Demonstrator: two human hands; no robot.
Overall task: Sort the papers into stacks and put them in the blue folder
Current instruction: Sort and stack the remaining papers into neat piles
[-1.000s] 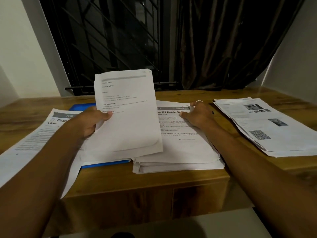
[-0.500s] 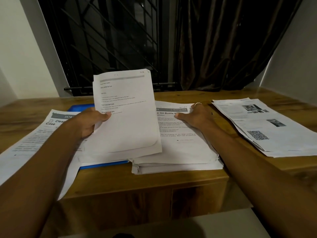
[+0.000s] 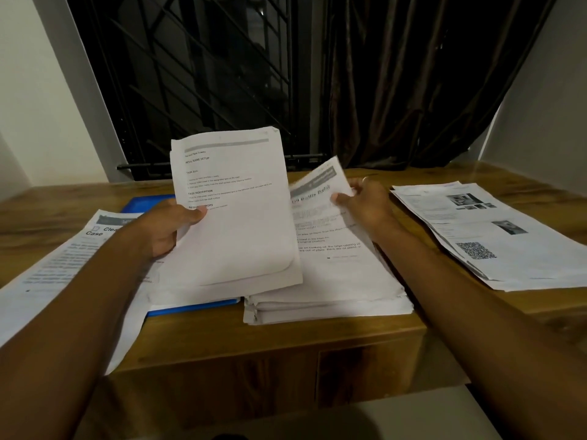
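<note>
Most of the flat blue folder [image 3: 146,204], centre left, is hidden by white printed sheets [image 3: 235,217] gripped in the left hand [image 3: 165,230]; the top page [image 3: 317,201] of a thick white paper stack [image 3: 333,300] is pinched by the right hand [image 3: 365,208].

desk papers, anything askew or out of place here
Yes. The left sheets hang over the desk's front edge, the right pile is fanned unevenly, and the folder is mostly hidden under the sheaf in the left hand. The right hand pinches the stack's top sheet.

Printed papers [image 3: 235,236] over flat blue folder [image 3: 144,203]
</note>
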